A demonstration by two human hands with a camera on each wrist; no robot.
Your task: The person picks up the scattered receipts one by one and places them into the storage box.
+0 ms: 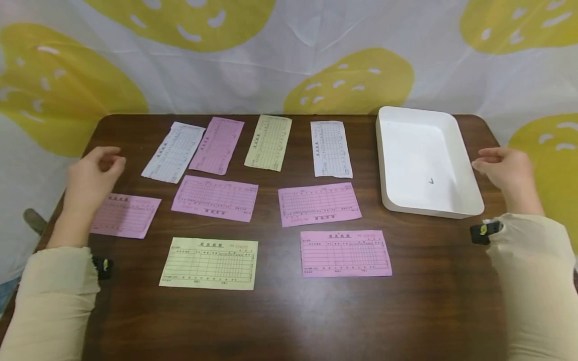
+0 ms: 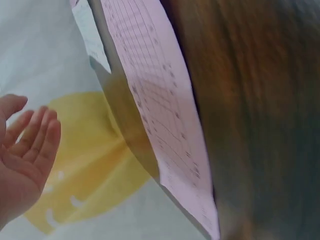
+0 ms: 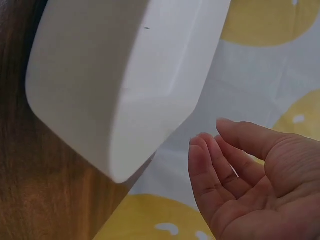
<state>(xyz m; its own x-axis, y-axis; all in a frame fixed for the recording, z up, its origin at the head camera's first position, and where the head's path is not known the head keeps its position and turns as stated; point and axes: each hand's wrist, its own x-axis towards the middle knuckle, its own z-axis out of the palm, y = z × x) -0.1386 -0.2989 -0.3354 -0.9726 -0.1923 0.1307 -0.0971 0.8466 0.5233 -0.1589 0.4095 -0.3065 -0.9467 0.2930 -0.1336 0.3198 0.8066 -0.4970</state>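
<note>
My left hand (image 1: 92, 178) hovers at the table's left side with loosely curled fingers and nothing in them. It is nearest to a pink receipt slip (image 1: 128, 216), which it partly covers in the head view. In the left wrist view that pink slip (image 2: 155, 100) lies flat along the table edge. On the right, my right hand (image 1: 508, 170) hangs beside a white tray (image 1: 386, 165), fingers relaxed and holding nothing. The right wrist view shows the fingers apart from the tray's wall (image 3: 80, 75). A small dark check-like mark sits on the tray's floor.
Several receipt slips lie spread over the brown table (image 1: 289, 321): white slips (image 1: 173, 152) (image 1: 331, 149), a yellow slip (image 1: 268, 143) and a pink slip (image 1: 217, 145) at the back, pink ones mid-table, and a yellow slip (image 1: 209, 264) in front. A lemon-patterned cloth (image 1: 253, 75) hangs behind.
</note>
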